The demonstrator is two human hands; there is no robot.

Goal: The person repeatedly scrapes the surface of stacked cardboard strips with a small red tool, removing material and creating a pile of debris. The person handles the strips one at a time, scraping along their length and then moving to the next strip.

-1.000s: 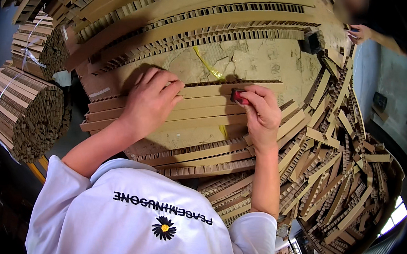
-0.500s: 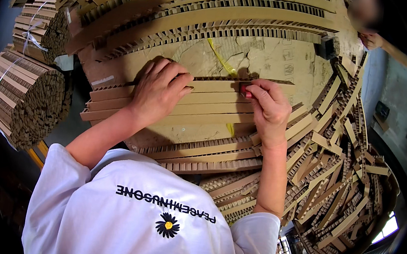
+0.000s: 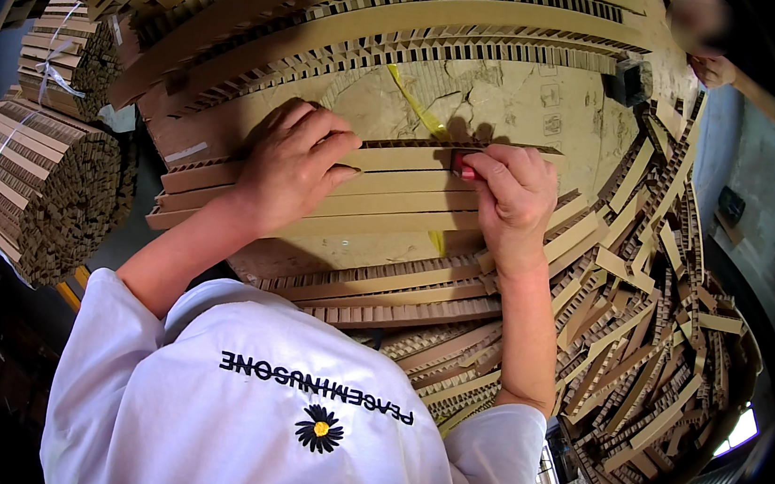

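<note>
Several long cardboard honeycomb strips [image 3: 393, 186] lie side by side in front of me. My left hand [image 3: 296, 166] grips the farthest strip of this group, fingers bent over its far edge and thumb on the near side. Toward the strips' right end, my right hand [image 3: 517, 197] is closed on a small red object [image 3: 463, 165], held between thumb and fingers against the far strip. The hand hides most of that object, so its kind cannot be made out. A yellow tape [image 3: 416, 103] lies on the cardboard-covered worktop [image 3: 506, 99] beyond my hands.
More long honeycomb strips [image 3: 411, 13] lie across the far side. Short cut pieces [image 3: 621, 361] are heaped at the right, partly in a box. Tied bundles of strips [image 3: 43, 192] stand at the left. A dark block [image 3: 631, 81] and another person's hand [image 3: 713, 70] are at the far right.
Both hands have shifted slightly: the left a little to the left, the right slightly farther away. The strips' left ends sit a little farther left. The red object stays in my right hand.
</note>
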